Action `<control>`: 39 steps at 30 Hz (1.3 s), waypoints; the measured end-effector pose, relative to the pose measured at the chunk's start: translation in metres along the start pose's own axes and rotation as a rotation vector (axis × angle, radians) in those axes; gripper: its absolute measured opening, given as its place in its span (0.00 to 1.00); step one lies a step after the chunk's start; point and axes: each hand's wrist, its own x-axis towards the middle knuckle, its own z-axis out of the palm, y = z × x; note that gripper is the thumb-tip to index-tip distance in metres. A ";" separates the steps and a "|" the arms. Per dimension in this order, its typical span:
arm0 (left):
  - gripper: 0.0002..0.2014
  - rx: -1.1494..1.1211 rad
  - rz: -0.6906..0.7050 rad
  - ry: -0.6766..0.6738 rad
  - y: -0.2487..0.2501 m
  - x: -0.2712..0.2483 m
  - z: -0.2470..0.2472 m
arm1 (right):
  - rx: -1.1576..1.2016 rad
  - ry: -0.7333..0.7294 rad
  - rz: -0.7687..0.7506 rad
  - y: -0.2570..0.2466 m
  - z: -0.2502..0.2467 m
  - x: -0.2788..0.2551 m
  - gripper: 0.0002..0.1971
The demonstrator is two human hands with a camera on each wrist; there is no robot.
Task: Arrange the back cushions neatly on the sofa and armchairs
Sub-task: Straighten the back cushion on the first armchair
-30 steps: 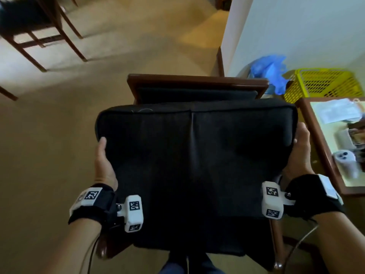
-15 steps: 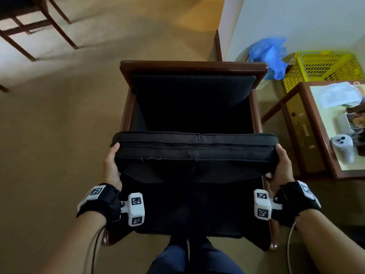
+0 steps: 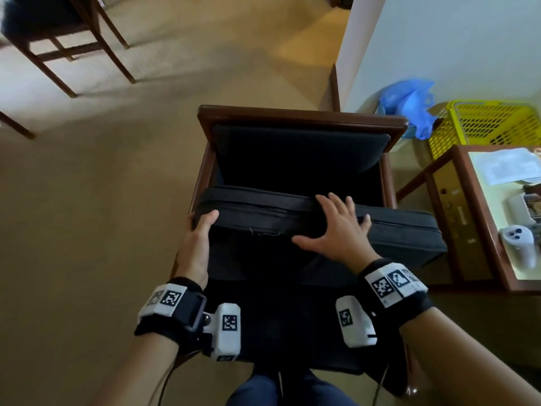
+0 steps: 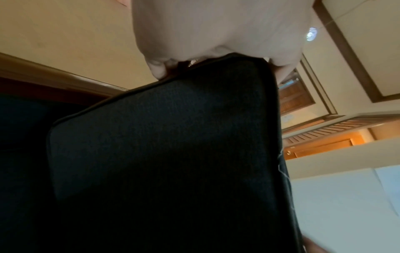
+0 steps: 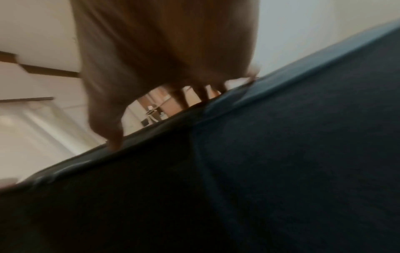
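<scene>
Carpet [image 3: 96,200] in tan is spreading beneath a wooden armchair [image 3: 301,115], where a black back cushion [image 3: 404,238] is standing on edge across the seat, well forward of the padded backrest [image 3: 295,153] and overhanging the right armrest [image 3: 388,183]. Beside the chair on the right, a wooden side table [image 3: 480,218] is carrying papers [image 3: 506,168] whose print is too small to read and a white controller [image 3: 518,247]; behind it a yellow basket [image 3: 486,124] is sitting next to a blue plastic bag [image 3: 409,104]. At upper left another wooden chair [image 3: 79,39] is standing on the carpet. The left hand [image 3: 199,238] is gripping the cushion's left end, thumb hooked over the top edge and fingers curled around the far side, as the left wrist view is confirming with the piped corner [image 4: 164,130] filling the frame under the palm [image 4: 216,34]. The right hand [image 3: 330,230] is lying flat on the cushion's top edge near the middle, fingers spread wide and straight, pressing rather than grasping; the right wrist view is blurred but showing the fingertips [image 5: 116,142] touching the dark fabric [image 5: 259,171]. Both wrists are wearing black bands with white blocks [image 3: 228,329] printed with square coded markers, no readable words.
</scene>
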 end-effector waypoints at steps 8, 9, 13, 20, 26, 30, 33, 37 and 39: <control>0.40 -0.085 -0.001 -0.129 0.008 -0.003 0.002 | -0.247 0.095 -0.388 -0.087 0.008 0.033 0.60; 0.42 -0.118 -0.050 -0.142 0.003 0.005 -0.004 | -0.241 0.113 -0.397 -0.087 0.008 0.035 0.55; 0.36 -0.004 0.047 -0.110 0.004 0.004 -0.016 | -0.178 0.217 -0.447 -0.080 0.013 0.034 0.41; 0.12 0.425 0.675 -0.018 0.029 -0.019 -0.018 | 0.104 0.345 -0.542 -0.058 -0.030 0.006 0.38; 0.11 0.405 0.871 -0.211 0.106 -0.022 0.003 | 0.425 0.527 -0.581 -0.037 -0.081 -0.017 0.38; 0.20 0.494 0.964 -0.116 0.128 -0.006 -0.004 | 0.629 0.656 -0.603 -0.012 -0.087 -0.027 0.37; 0.26 0.676 0.963 -0.147 0.125 0.005 -0.001 | 0.688 0.604 -0.488 0.020 -0.069 -0.020 0.39; 0.32 0.926 0.931 -0.323 0.082 0.001 0.028 | 0.707 0.450 -0.247 0.075 -0.019 -0.021 0.44; 0.25 0.975 1.081 -0.315 0.065 -0.013 0.045 | 0.797 0.459 -0.105 0.115 -0.006 -0.029 0.48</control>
